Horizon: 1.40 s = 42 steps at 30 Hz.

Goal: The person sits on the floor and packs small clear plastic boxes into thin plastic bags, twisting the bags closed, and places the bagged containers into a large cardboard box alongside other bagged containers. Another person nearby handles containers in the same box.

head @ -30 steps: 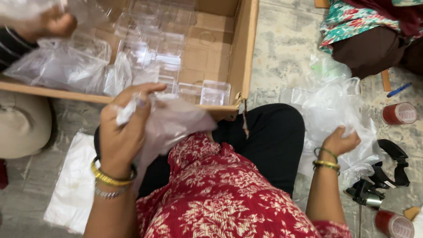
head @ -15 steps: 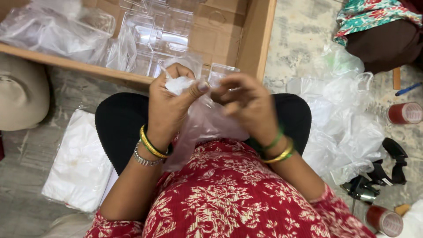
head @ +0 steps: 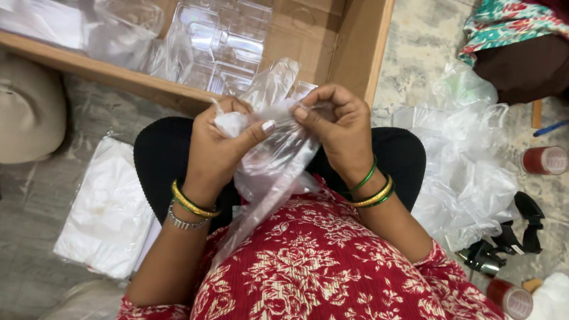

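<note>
Hands meet above the lap, both gripping one clear plastic bag [head: 269,172]. Left hand [head: 219,148] curled, thumb pressed across the bag's upper part, pinching a small white wad [head: 232,123] against the fingers; the wad sits at the top of that fist, seemingly inside the film, though that cannot be told for sure. Right hand [head: 338,127] also curled, fingertips pinching the bag's upper edge, thumb tip close to the left thumb. Bag lies between the two hands at its top, then hangs slack down and leftward over the red floral garment [head: 320,261], its tail trailing past the left wrist. Green and gold bangles on both wrists.

Cardboard box [head: 355,47] just beyond the hands, holding clear plastic trays [head: 219,41]. Pile of loose clear bags [head: 468,172] on the floor to the right, near the right forearm. Flat white packet stack [head: 106,207] on the floor to the left. Two red-capped rolls [head: 545,160] and a black tool [head: 504,243] at far right
</note>
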{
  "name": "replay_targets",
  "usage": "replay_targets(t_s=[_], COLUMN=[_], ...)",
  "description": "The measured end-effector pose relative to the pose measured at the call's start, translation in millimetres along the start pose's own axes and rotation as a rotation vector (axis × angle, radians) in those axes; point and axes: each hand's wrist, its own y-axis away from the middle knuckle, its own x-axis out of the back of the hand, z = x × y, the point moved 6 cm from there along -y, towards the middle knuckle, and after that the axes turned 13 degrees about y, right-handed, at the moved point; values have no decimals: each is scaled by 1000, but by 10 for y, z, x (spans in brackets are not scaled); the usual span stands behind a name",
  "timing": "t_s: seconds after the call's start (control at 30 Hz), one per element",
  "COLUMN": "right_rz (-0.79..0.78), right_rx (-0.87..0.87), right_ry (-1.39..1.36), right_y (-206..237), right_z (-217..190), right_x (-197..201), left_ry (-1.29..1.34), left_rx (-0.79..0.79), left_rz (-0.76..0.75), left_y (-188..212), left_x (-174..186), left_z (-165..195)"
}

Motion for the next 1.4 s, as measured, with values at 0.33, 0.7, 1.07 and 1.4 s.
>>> replay_targets(t_s=[0.33,0.7,1.07,1.4], right_rz=[41,34,159,-847], right_rx=[43,-201,54,-527], right_ry=[125,-576,1706,1781], right_y=[160,-98,-2050,-1728], right_z=[120,-105,845,2260], right_x=[91,399,609,373], left_ry=[467,575,-1349,-1728], left_rx=[65,275,248,647], left_rz=[-111,-289,-147,-512], left_y=[-99,-457,-2721,-2127], left_x=[-18,5,-95,26], left_z=[-185,-321,-1501,-2749])
